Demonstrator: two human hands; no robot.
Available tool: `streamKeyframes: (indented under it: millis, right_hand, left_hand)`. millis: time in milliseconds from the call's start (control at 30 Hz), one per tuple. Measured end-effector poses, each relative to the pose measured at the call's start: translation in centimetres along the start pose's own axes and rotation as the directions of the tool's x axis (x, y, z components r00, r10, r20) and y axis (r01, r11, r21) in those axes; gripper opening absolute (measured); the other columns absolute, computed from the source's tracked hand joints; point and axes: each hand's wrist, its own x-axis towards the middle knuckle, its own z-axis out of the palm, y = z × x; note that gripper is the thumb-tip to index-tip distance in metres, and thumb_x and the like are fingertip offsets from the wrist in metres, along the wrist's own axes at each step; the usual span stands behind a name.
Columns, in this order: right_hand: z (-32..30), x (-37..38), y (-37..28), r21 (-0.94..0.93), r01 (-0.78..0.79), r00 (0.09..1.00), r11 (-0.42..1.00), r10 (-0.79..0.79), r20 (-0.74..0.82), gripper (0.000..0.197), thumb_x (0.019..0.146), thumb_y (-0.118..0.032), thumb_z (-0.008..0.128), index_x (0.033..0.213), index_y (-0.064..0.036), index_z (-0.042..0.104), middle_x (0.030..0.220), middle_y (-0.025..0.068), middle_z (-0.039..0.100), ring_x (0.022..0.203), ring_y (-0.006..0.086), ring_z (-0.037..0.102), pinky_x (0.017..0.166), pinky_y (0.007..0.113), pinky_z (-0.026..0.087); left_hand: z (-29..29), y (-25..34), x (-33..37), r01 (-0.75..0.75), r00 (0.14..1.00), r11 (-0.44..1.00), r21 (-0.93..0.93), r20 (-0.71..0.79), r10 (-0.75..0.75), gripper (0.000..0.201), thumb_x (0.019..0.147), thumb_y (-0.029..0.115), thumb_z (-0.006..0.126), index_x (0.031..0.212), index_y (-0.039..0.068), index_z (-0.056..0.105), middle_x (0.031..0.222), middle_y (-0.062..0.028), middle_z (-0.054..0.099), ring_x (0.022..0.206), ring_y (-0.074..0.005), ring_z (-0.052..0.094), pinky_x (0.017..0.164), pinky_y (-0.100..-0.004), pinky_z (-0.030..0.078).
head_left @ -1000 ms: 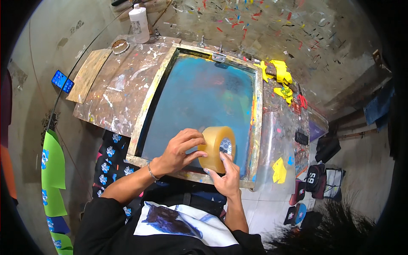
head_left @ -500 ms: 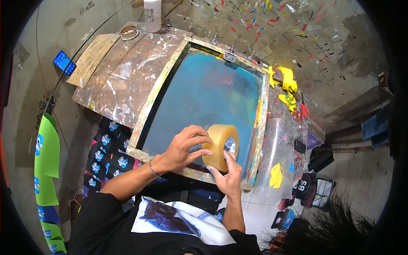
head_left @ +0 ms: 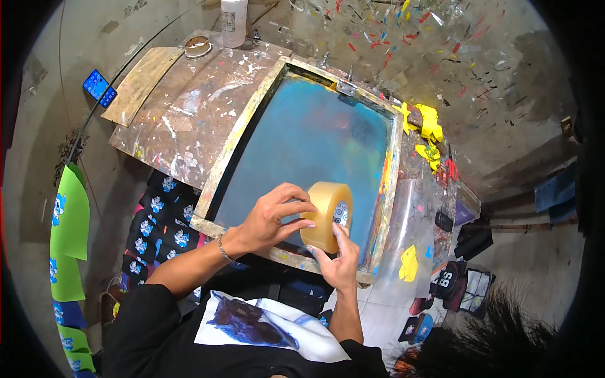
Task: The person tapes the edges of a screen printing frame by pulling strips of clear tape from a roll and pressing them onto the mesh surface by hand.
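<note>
A thick roll of clear, yellowish packing tape (head_left: 320, 219) is held upright over the near part of a screen-printing frame (head_left: 236, 142). My right hand (head_left: 340, 266) grips the roll from below, its thumb and fingers around the near right edge by the patterned core. From the left, my left hand (head_left: 272, 217) has its fingers curled, with the tips and thumb against the roll's outer face. Whether a tape end is pinched there cannot be made out. Inside the wooden frame lies a blue-green mesh (head_left: 296, 142), and a metal hinge clamp (head_left: 346, 87) sits on its far edge.
The paint-spattered board (head_left: 189, 113) holds a white bottle (head_left: 234, 25), a round tin (head_left: 197, 46) and a bent wooden sheet (head_left: 142, 85). Crumpled yellow tape (head_left: 430, 123) lies beyond the frame's right side. Printed black fabric pieces (head_left: 157, 220) hang at the left, near a phone (head_left: 99, 87).
The view has shifted slightly, so the frame and board sit a little further right and lower. Both hands keep nearly the same hold on the tape roll.
</note>
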Motion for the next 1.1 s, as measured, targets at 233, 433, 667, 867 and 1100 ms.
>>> streamKeyframes:
  millis: [233,433,667,867,1100]
  right_hand:
    - [-0.3,-0.1,-0.1,-0.031,0.031,1.0,0.999,-0.031,-0.005,0.056,0.073,-0.003,0.082,0.122,0.0089,0.059,0.109,0.0232,0.068,0.102,0.0401,0.063,0.094,0.044,0.047]
    - [-0.4,-0.4,0.1,-0.002,-0.004,0.999,1.0,0.004,-0.035,0.057,0.072,-0.003,0.083,0.122,0.0087,0.059,0.109,0.0224,0.068,0.102,0.0387,0.064,0.094,0.043,0.048]
    - [-0.9,-0.8,0.5,-0.038,0.053,0.998,0.998,-0.054,-0.016,0.056,0.072,-0.003,0.083,0.121,0.0093,0.059,0.111,0.0226,0.068,0.102,0.0398,0.063,0.094,0.044,0.047]
    - [-1.6,-0.8,0.5,-0.103,0.149,0.988,0.983,-0.145,0.044,0.058,0.073,-0.006,0.083,0.121,0.0109,0.057,0.112,0.0252,0.066,0.105,0.0426,0.062,0.098,0.047,0.044]
    - [-1.8,-1.1,0.2,-0.108,0.166,0.984,0.98,-0.157,0.09,0.058,0.074,-0.008,0.082,0.122,0.0115,0.057,0.112,0.0265,0.065,0.106,0.0435,0.061,0.101,0.048,0.043]
  left_hand:
    - [0.7,-0.4,-0.3,-0.048,0.999,0.999,0.008,-0.01,0.048,0.027,0.076,0.012,0.084,0.099,0.004,0.073,0.1,-0.0094,0.066,0.097,-0.0261,0.064,0.081,-0.036,0.054]
    - [0.8,0.5,0.2,0.066,0.998,0.998,-0.019,0.0,-0.066,0.023,0.077,0.008,0.083,0.097,0.005,0.074,0.098,-0.0094,0.068,0.094,-0.0253,0.065,0.079,-0.0344,0.055]
    - [0.3,-0.2,0.9,-0.055,0.997,0.998,0.037,0.061,0.052,0.02,0.078,0.002,0.079,0.096,0.004,0.071,0.092,-0.0083,0.067,0.087,-0.026,0.065,0.075,-0.0361,0.053]
    - [-0.7,-0.2,2.0,-0.174,0.965,0.981,0.089,0.214,0.152,0.022,0.075,-0.002,0.077,0.092,0.004,0.065,0.087,-0.0088,0.064,0.081,-0.0278,0.062,0.072,-0.0379,0.05]
    - [-0.5,-0.3,1.8,-0.212,0.938,0.972,0.097,0.299,0.175,0.027,0.071,-0.005,0.073,0.088,0.005,0.055,0.083,-0.0072,0.057,0.078,-0.0266,0.058,0.071,-0.0379,0.047]
